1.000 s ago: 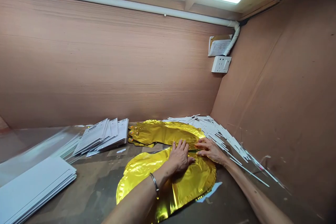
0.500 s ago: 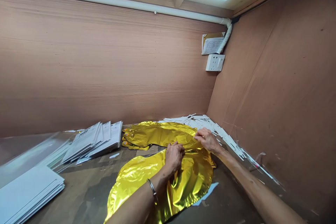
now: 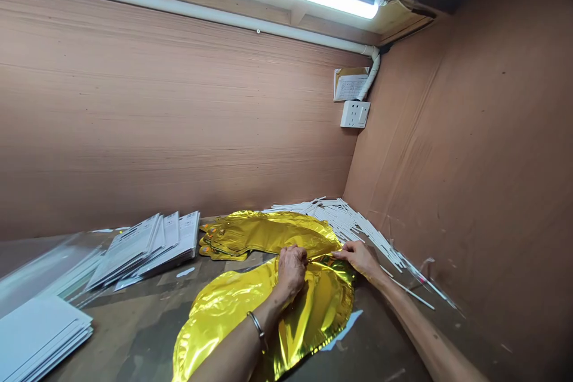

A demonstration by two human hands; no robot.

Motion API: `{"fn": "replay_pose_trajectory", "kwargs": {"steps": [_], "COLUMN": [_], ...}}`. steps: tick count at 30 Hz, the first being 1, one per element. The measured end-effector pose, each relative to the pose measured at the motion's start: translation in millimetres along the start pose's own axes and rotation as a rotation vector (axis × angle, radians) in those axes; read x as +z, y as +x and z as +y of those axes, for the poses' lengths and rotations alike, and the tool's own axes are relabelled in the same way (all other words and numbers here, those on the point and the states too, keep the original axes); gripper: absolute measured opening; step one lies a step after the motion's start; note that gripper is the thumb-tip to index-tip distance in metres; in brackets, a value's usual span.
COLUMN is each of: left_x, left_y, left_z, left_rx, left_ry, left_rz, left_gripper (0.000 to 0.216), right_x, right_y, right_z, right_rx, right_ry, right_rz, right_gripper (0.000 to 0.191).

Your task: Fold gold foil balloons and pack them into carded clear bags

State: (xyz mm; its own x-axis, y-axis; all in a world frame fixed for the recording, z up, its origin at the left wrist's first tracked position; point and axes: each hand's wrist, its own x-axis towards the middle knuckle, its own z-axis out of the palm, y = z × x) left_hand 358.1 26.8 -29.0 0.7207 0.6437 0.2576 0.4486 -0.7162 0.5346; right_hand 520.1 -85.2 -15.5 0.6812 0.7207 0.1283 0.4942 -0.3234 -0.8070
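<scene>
A flat, shiny gold foil balloon (image 3: 224, 304) lies in front of me on the brown tabletop, its surface wrinkled. My left hand (image 3: 292, 268), with a metal bangle on the wrist, is closed on the balloon's upper edge. Just right of it, my right hand (image 3: 358, 258) pinches the same edge between thumb and fingertips; anything small inside the pinch is hidden. Behind both hands lies a stack of flat gold foil balloons (image 3: 268, 233), with small coloured spots at its left end.
White sticks (image 3: 344, 218) are strewn along the back right corner. To the left stand packs of white printed cards (image 3: 134, 245), clear plastic sleeves (image 3: 54, 265) and a pile of white cards (image 3: 40, 334). A socket (image 3: 355, 114) is on the back wall.
My right hand has come down from above the foil to the balloon's edge, beside my left hand. My left hand keeps its hold. The view has shifted slightly.
</scene>
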Motion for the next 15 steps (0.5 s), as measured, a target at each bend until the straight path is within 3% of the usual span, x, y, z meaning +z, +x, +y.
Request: {"fn": "replay_pose_trajectory", "kwargs": {"steps": [2, 6, 10, 15], "left_x": [0, -2, -11, -29], "left_y": [0, 1, 6, 8], "left_z": [-1, -5, -4, 7], "left_rx": [-0.004, 0.039, 0.006, -0.003], "left_ry": [-0.056, -0.175, -0.365, -0.897], "left_rz": [-0.002, 0.010, 0.003, 0.146], "left_gripper": [0.017, 0.056, 0.027, 0.035], "right_x": [2, -6, -14, -14], "right_y": [4, 12, 18, 24], "right_z": [-7, -34, -73, -122], "right_rx": [0.024, -0.011, -0.166, -0.328], "right_ry": [0.054, 0.162, 0.228, 0.236], "right_rz": [-0.023, -0.041, -0.060, -0.107], "right_gripper": [0.027, 0.022, 0.040, 0.028]}}
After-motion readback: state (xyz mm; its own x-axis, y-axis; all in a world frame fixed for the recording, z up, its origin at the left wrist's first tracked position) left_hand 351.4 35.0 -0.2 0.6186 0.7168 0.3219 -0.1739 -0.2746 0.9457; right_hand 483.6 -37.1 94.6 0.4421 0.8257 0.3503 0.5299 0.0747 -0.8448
